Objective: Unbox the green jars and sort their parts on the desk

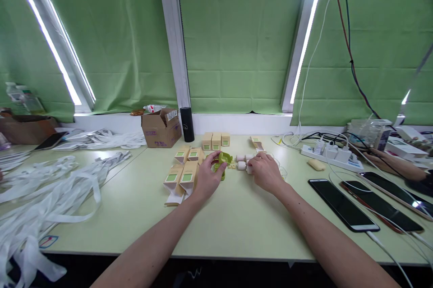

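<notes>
My left hand (209, 176) is closed on a small green plastic piece (225, 158), thumb and fingers at its left side. Another green part shows just below it, partly behind the thumb. To the right, my right hand (266, 172) reaches down to a group of small white cylinders (241, 165), fingers bent around one that is mostly hidden. Tiny yellowish pieces (231, 166) lie between the two hands. Left of my left hand stand several small cream boxes with green labels (188, 177), some with flaps open.
More small boxes (216, 140) stand at the back, near a cardboard box (161, 128) and a black cylinder (187, 124). White straps (64, 189) cover the left side. Phones (343, 204), cables and a power strip (333, 157) lie right, by another person's hand (389, 161).
</notes>
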Action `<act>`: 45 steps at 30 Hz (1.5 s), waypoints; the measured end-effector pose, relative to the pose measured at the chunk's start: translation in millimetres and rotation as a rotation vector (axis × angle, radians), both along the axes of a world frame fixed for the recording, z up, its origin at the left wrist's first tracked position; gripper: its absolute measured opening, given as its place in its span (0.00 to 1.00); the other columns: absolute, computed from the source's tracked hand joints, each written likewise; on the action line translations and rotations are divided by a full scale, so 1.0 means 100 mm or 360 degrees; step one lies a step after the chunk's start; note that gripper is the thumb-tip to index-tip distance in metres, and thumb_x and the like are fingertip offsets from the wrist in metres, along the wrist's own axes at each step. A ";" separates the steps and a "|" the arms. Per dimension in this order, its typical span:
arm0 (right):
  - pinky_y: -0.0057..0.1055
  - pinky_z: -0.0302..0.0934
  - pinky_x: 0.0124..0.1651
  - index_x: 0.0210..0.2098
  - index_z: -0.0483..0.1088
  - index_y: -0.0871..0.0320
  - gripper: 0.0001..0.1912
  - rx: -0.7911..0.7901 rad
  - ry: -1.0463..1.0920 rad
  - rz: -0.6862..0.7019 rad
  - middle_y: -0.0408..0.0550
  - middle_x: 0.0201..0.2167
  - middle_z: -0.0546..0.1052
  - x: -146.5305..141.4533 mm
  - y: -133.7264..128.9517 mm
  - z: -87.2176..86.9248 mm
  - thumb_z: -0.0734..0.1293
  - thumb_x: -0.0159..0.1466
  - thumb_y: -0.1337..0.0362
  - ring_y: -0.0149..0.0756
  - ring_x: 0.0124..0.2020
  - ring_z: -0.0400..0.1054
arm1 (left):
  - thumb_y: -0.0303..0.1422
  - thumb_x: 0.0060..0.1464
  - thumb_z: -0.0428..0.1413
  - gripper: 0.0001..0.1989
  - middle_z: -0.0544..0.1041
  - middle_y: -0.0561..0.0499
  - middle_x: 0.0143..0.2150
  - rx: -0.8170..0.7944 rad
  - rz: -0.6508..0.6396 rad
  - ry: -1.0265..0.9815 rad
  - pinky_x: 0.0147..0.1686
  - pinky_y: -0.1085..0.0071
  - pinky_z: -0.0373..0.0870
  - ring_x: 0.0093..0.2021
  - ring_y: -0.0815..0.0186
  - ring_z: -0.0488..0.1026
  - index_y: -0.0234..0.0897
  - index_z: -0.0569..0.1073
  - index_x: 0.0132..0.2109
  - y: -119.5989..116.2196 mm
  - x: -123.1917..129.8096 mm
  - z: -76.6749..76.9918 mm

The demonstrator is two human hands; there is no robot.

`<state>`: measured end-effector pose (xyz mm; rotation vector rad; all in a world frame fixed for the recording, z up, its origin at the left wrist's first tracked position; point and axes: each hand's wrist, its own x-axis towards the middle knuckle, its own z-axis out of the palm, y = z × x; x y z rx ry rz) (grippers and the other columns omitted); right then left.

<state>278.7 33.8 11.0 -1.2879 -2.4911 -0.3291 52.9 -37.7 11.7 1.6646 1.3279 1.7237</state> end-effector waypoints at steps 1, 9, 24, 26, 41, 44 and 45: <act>0.39 0.55 0.48 0.43 0.78 0.57 0.13 -0.0004 -0.0004 -0.0006 0.53 0.43 0.83 0.00 0.00 0.00 0.69 0.61 0.74 0.50 0.54 0.67 | 0.40 0.58 0.64 0.22 0.80 0.41 0.56 0.0003 0.0001 -0.0001 0.59 0.53 0.74 0.56 0.54 0.77 0.38 0.74 0.57 0.00 0.00 0.00; 0.39 0.56 0.48 0.46 0.78 0.57 0.15 -0.0010 -0.0009 -0.0031 0.53 0.48 0.80 0.01 0.02 -0.03 0.68 0.62 0.74 0.49 0.54 0.66 | 0.40 0.59 0.63 0.23 0.79 0.41 0.56 -0.0015 0.0000 0.0016 0.59 0.54 0.74 0.55 0.55 0.77 0.37 0.73 0.58 -0.01 0.00 0.01; 0.43 0.57 0.58 0.53 0.75 0.56 0.20 0.0029 0.0055 0.0215 0.54 0.56 0.77 -0.01 -0.08 0.00 0.70 0.61 0.71 0.51 0.59 0.63 | 0.41 0.59 0.64 0.24 0.79 0.40 0.56 -0.0004 -0.0022 0.0001 0.57 0.56 0.74 0.55 0.55 0.78 0.37 0.73 0.58 0.01 -0.01 -0.02; 0.45 0.56 0.62 0.52 0.75 0.55 0.20 0.0013 0.0022 0.0322 0.53 0.58 0.76 -0.04 -0.10 -0.02 0.71 0.60 0.69 0.52 0.61 0.61 | 0.42 0.59 0.64 0.24 0.79 0.40 0.56 0.0014 -0.0024 -0.0002 0.57 0.57 0.75 0.55 0.55 0.78 0.37 0.73 0.59 0.01 -0.01 -0.02; 0.48 0.51 0.67 0.57 0.70 0.59 0.20 -0.0004 0.0041 0.0323 0.56 0.60 0.75 -0.05 -0.07 -0.08 0.67 0.66 0.64 0.54 0.68 0.58 | 0.40 0.59 0.64 0.24 0.79 0.40 0.56 0.0019 -0.0025 0.0006 0.59 0.54 0.74 0.55 0.56 0.77 0.37 0.73 0.59 0.02 -0.02 -0.03; 0.48 0.51 0.67 0.55 0.70 0.59 0.19 0.0015 0.0050 0.0324 0.56 0.60 0.76 -0.05 -0.07 -0.07 0.68 0.65 0.65 0.54 0.67 0.58 | 0.39 0.59 0.64 0.23 0.78 0.41 0.57 0.0023 -0.0052 -0.0003 0.59 0.55 0.73 0.55 0.57 0.77 0.37 0.72 0.59 0.02 -0.02 -0.03; 0.48 0.51 0.67 0.55 0.71 0.58 0.19 0.0028 0.0059 0.0325 0.56 0.60 0.76 -0.05 -0.07 -0.07 0.68 0.65 0.65 0.54 0.67 0.58 | 0.39 0.59 0.64 0.23 0.78 0.41 0.57 0.0032 -0.0063 -0.0007 0.60 0.55 0.73 0.55 0.57 0.77 0.38 0.72 0.59 0.02 -0.02 -0.04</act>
